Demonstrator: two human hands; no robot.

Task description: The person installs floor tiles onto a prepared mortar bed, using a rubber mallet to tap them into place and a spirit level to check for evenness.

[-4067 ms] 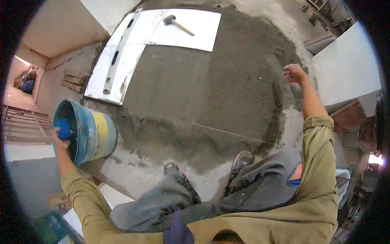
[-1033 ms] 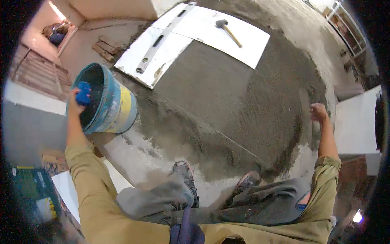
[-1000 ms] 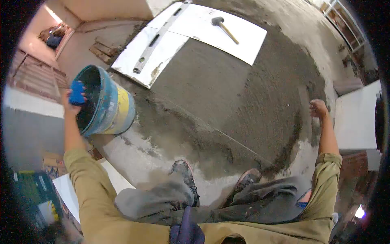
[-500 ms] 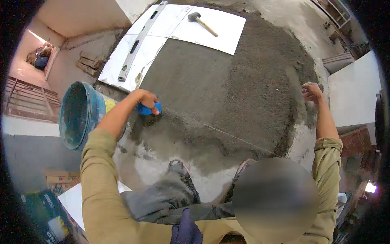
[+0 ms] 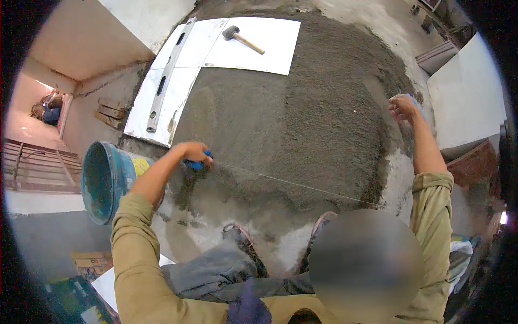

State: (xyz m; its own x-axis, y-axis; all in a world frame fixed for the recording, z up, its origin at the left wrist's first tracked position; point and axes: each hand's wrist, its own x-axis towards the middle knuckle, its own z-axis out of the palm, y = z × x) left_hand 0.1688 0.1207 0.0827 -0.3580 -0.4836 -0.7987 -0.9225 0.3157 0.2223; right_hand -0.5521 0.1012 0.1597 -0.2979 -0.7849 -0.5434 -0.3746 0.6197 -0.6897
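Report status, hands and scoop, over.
Left hand shut on blue scoop, over mortar by string line. Right hand raised at bed's right edge, grip unclear. Bucket beside left arm; mallet, level on far tiles.

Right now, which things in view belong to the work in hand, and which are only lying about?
In hand: left hand, fingers shut on the blue scoop; blue bucket beside it; mortar bed; string line across it.
Lying about: mallet and spirit level on the white tiles; wood pieces by the wall.
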